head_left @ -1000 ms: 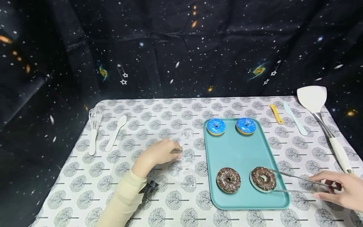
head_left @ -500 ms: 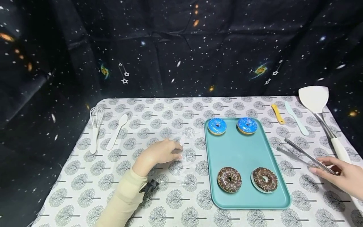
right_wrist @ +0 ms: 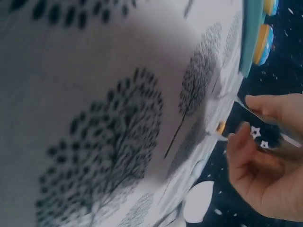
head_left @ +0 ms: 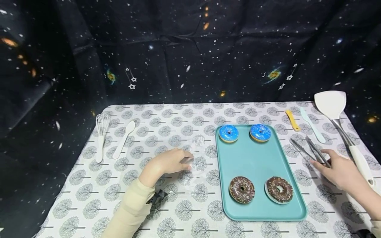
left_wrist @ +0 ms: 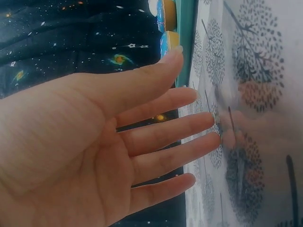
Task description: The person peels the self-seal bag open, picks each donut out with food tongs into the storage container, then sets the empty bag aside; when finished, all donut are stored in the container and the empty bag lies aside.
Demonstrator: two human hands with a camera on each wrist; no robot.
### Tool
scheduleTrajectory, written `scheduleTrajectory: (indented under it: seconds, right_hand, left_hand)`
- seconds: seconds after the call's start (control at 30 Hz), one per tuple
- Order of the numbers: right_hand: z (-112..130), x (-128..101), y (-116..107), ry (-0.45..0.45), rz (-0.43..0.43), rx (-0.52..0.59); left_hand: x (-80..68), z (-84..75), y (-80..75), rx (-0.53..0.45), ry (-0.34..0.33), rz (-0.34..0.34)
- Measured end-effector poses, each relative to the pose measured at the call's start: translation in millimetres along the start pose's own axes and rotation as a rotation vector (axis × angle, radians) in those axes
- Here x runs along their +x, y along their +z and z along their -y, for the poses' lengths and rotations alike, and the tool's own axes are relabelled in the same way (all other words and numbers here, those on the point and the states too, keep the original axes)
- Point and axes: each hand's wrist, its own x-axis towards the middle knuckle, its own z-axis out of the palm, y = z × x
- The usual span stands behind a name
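On the teal tray (head_left: 256, 165) lie two brown sprinkled donuts (head_left: 235, 191) at the near end and two blue ones (head_left: 233, 134) at the far end. My right hand (head_left: 340, 168) holds metal tongs (head_left: 318, 151) to the right of the tray, their arms spread and nothing between the tips. The right wrist view shows the fingers of that hand (right_wrist: 260, 175) pinching the tongs. Left of the tray, my left hand (head_left: 169, 161) is close over a clear glossy plastic piece (head_left: 198, 141). The left wrist view shows that hand (left_wrist: 123, 137) with straight, spread fingers, reflected in the plastic.
A white whisk (head_left: 100, 142) and a white spoon (head_left: 121, 145) lie at the left. Toward the back right are a small yellow-handled tool (head_left: 293, 121), a pale blue spreader (head_left: 312, 125) and a large white turner (head_left: 331, 103). A dark star-printed cloth (head_left: 178, 49) hangs behind.
The tongs were around the right brown donut; they have left it on the tray. My right hand has carried them right and toward the back. The left hand stays in place.
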Motion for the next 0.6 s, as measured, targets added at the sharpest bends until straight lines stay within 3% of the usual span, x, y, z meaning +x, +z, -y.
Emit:
scheduleTrajectory:
  seconds: [0.23, 0.6]
  right_hand:
    - [8.2, 4.7, 3.1, 0.04, 0.164, -0.077]
    - [10.6, -0.5, 3.2, 0.085, 0.204, -0.152]
  left_hand:
    - [0.2, -0.3, -0.3, -0.007, 0.033, -0.008]
    - [-3.4, -0.2, 0.7, -0.015, 0.012, 0.003]
